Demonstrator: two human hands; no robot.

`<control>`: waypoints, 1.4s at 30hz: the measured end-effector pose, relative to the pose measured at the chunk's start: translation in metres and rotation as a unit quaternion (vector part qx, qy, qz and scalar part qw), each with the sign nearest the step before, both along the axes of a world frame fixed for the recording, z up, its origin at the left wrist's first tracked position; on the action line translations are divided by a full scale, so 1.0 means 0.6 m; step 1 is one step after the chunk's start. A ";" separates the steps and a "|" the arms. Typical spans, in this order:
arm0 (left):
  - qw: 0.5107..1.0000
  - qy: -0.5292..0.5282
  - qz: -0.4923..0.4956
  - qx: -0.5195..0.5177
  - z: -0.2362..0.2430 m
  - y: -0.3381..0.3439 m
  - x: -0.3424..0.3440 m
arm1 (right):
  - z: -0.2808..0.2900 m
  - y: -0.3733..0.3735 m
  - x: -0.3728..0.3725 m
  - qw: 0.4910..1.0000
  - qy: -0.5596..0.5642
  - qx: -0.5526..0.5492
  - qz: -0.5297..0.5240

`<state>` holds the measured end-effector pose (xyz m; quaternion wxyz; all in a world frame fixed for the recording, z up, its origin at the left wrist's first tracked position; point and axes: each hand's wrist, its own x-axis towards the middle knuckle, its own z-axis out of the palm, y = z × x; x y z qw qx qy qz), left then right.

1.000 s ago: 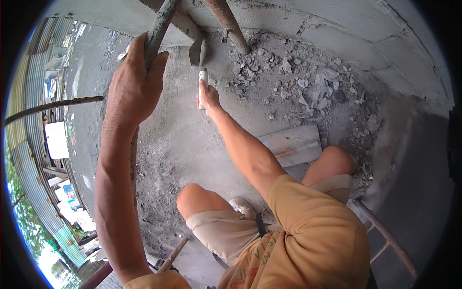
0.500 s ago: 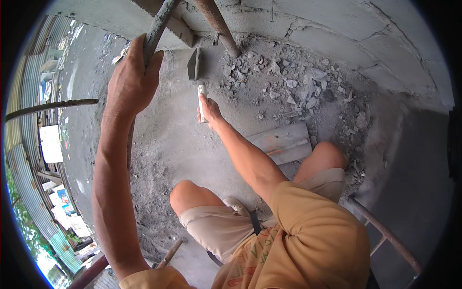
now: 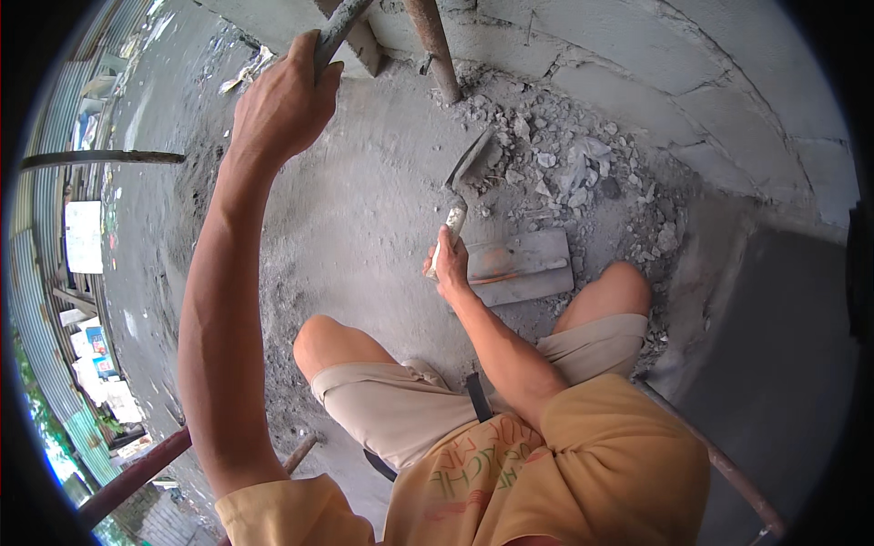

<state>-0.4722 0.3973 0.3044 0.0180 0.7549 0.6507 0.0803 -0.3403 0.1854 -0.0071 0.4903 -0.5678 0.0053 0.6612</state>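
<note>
left hand (image 3: 282,105) grips a grey pole (image 3: 341,27) overhead; right hand (image 3: 448,264) closed on a trowel (image 3: 460,187), its blade beside the rubble (image 3: 574,173) ahead (flat board (image 3: 523,268) just right). best kept low, scraping toward the pile.

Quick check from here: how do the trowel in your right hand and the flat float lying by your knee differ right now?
The trowel is gripped by its handle in the right hand, blade lifted near the rubble; the float lies loose on the floor, untouched. The trowel's blade looks narrow and angled; the float is a broad rectangular slab. The trowel's blade looks grey all over; the float carries an orange streak. Both are dusted with mortar.
</note>
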 end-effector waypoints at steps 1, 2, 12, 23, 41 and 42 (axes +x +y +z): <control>1.000 0.003 0.006 -0.001 0.002 -0.002 -0.008 | 0.014 -0.002 -0.020 0.998 -0.003 0.012 0.059; 1.000 0.005 0.002 0.006 0.001 -0.002 -0.014 | 0.022 -0.003 -0.042 0.993 -0.007 0.025 0.115; 0.999 0.013 -0.023 0.025 -0.020 0.002 -0.005 | -0.068 0.072 -0.092 0.952 -0.033 0.032 0.302; 0.999 -0.039 -0.031 -0.007 0.020 -0.023 0.015 | -0.018 -0.049 0.091 0.922 -0.190 0.039 0.337; 0.999 -0.020 -0.035 0.030 -0.018 0.006 -0.001 | 0.017 -0.039 0.334 0.907 -0.267 -0.010 0.324; 0.999 -0.018 -0.036 0.032 -0.014 0.002 -0.003 | 0.031 -0.035 0.314 0.908 -0.267 -0.008 0.324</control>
